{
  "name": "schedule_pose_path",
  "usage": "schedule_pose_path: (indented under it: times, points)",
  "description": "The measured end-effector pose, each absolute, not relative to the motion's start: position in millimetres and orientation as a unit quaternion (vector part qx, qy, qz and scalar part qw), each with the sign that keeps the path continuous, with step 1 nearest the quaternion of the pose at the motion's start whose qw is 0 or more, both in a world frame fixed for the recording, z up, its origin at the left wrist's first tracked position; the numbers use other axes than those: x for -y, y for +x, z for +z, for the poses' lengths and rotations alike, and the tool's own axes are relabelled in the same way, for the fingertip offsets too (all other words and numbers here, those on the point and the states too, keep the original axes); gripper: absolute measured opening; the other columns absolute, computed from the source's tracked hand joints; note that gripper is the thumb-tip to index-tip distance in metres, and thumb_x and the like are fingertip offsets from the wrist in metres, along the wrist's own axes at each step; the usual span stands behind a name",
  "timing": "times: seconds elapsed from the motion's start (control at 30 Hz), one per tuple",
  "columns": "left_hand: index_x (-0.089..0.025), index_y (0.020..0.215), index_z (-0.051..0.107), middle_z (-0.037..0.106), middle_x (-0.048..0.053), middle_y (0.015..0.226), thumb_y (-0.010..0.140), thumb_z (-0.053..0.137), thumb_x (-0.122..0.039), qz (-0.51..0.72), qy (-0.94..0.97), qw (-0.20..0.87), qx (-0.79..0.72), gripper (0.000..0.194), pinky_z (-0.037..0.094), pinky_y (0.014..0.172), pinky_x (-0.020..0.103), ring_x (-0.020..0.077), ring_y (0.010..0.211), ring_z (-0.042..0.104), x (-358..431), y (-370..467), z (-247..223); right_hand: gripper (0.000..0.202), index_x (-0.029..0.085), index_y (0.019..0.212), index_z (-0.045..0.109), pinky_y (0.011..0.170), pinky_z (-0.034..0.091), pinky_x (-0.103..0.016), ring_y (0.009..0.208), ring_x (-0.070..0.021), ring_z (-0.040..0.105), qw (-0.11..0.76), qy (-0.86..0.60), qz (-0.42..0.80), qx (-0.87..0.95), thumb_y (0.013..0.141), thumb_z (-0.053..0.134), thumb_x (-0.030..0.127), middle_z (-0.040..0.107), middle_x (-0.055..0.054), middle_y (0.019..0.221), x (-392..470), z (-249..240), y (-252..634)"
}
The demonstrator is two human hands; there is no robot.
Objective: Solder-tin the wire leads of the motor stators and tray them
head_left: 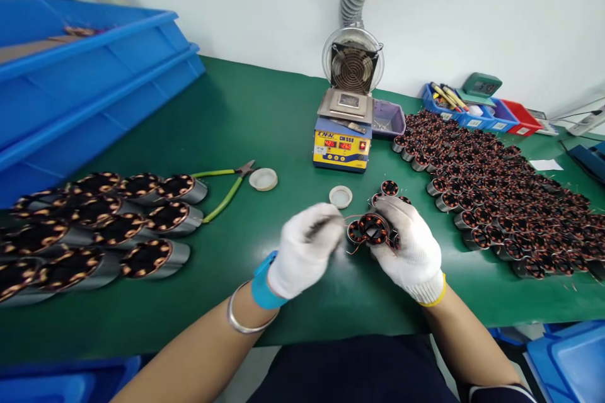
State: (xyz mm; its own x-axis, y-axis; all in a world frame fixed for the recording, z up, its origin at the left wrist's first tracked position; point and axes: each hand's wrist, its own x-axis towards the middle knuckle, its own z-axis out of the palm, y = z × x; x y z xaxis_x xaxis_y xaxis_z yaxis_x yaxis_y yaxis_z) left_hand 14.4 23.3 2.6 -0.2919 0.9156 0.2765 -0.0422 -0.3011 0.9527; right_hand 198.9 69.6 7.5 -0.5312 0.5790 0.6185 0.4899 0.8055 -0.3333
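Observation:
My right hand, in a white glove with a yellow cuff, is closed around a round black motor stator with copper windings. Beside and behind that stator, several similar small ones stand on the green table. My left hand, gloved in white with a blue band at the wrist, is just left of the stator. Its fingers are curled together and blurred. A thin copper wire runs from the stator toward them; whether the fingers pinch it is hard to make out.
Stators in metal rings stand at left, near green-handled cutters. A yellow-blue solder pot sits at the back, with two small white dishes nearer. Many stators cover the right. Blue crates are stacked back left.

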Motion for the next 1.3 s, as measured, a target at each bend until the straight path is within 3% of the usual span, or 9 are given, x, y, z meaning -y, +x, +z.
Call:
schedule_pose_path:
  times: [0.1, 0.27, 0.43, 0.63, 0.73, 0.83, 0.93, 1.0, 1.3]
  points:
    - [-0.02, 0.07, 0.056, 0.051, -0.004, 0.056, 0.084, 0.064, -0.035, 0.768, 0.377, 0.308, -0.415, 0.022, 0.035, 0.039, 0.022, 0.0087, 0.042, 0.044, -26.4, 5.8, 3.9, 0.045, 0.022, 0.127, 0.05, 0.102, 0.054, -0.045, 0.118, -0.0246, 0.062, 0.379, -0.307, 0.058, 0.871, 0.084, 0.06, 0.016, 0.065, -0.011, 0.121, -69.6, 10.0, 199.6]
    - [-0.018, 0.066, 0.057, 0.057, -0.002, 0.057, 0.072, 0.077, -0.039, 0.608, 0.476, 0.384, -0.506, 0.029, 0.044, 0.048, 0.023, 0.0101, 0.05, 0.05, -31.2, 9.1, 6.6, 0.045, 0.02, 0.128, 0.049, 0.105, 0.052, -0.046, 0.117, -0.0243, 0.062, 0.359, -0.265, 0.039, 0.894, 0.084, 0.058, 0.013, 0.066, -0.012, 0.121, -68.8, 13.2, 196.7]
    - [-0.021, 0.069, 0.053, 0.051, -0.004, 0.052, 0.081, 0.065, -0.041, 0.665, 0.419, 0.346, -0.512, 0.027, 0.039, 0.043, 0.023, 0.0098, 0.045, 0.045, -26.1, 3.2, 11.2, 0.042, 0.02, 0.124, 0.051, 0.101, 0.054, -0.046, 0.115, -0.0254, 0.063, 0.376, -0.286, 0.047, 0.88, 0.083, 0.061, 0.016, 0.066, -0.011, 0.118, -68.1, 14.4, 197.1]
    - [-0.019, 0.061, 0.056, 0.051, -0.004, 0.051, 0.077, 0.068, -0.037, 0.423, 0.555, 0.528, -0.484, 0.026, 0.04, 0.045, 0.023, 0.0099, 0.047, 0.046, -24.6, 2.9, 15.0, 0.041, 0.022, 0.123, 0.051, 0.101, 0.054, -0.045, 0.114, -0.0248, 0.063, 0.378, -0.3, 0.055, 0.874, 0.084, 0.063, 0.019, 0.066, -0.011, 0.116, -67.5, 13.9, 199.5]
    - [-0.021, 0.069, 0.055, 0.053, -0.004, 0.053, 0.084, 0.058, -0.04, 0.566, 0.453, 0.45, -0.521, 0.025, 0.044, 0.046, 0.026, 0.0107, 0.044, 0.048, -36.0, -8.9, 8.2, 0.039, 0.021, 0.118, 0.053, 0.101, 0.053, -0.044, 0.114, -0.025, 0.063, 0.355, -0.31, 0.067, 0.879, 0.081, 0.064, 0.021, 0.066, -0.011, 0.117, -70.1, 19.1, 200.3]
    - [-0.019, 0.089, 0.06, 0.069, 0.004, 0.08, 0.075, 0.068, -0.046, 0.628, 0.44, 0.306, -0.564, 0.032, 0.057, 0.071, 0.035, 0.0191, 0.072, 0.068, -54.1, -27.2, -8.6, 0.041, 0.022, 0.114, 0.057, 0.099, 0.053, -0.042, 0.116, -0.026, 0.063, 0.278, -0.381, 0.072, 0.879, 0.074, 0.065, 0.019, 0.064, -0.01, 0.127, -84.7, 29.5, 196.6]
    - [-0.012, 0.133, 0.05, 0.061, 0.019, 0.133, 0.051, 0.084, -0.049, 0.482, 0.545, 0.265, -0.632, 0.096, 0.047, 0.105, 0.047, 0.0352, 0.124, 0.058, -69.4, -33.1, -30.1, 0.048, 0.025, 0.12, 0.057, 0.089, 0.056, -0.043, 0.111, -0.0288, 0.065, 0.155, -0.457, 0.052, 0.874, 0.073, 0.065, 0.025, 0.064, -0.007, 0.129, -111.5, 41.8, 185.6]
    - [-0.01, 0.147, 0.034, 0.051, 0.023, 0.145, 0.042, 0.087, -0.051, 0.381, 0.588, 0.252, -0.668, 0.125, 0.041, 0.112, 0.05, 0.0406, 0.135, 0.048, -76.7, -28.5, -43.1, 0.05, 0.027, 0.122, 0.057, 0.08, 0.056, -0.044, 0.104, -0.0308, 0.067, 0.06, -0.472, 0.028, 0.879, 0.074, 0.065, 0.03, 0.067, -0.006, 0.122, -130.5, 48.5, 174.7]
    - [-0.01, 0.154, 0.025, 0.066, 0.014, 0.131, 0.065, 0.076, -0.038, 0.32, 0.655, 0.163, -0.665, 0.106, 0.045, 0.104, 0.044, 0.035, 0.121, 0.06, -93.9, -15.7, -66.0, 0.046, 0.028, 0.118, 0.059, 0.07, 0.052, -0.036, 0.098, -0.0287, 0.068, -0.193, -0.395, -0.012, 0.898, 0.073, 0.064, 0.037, 0.069, -0.007, 0.114, -165.0, 51.3, 135.2]
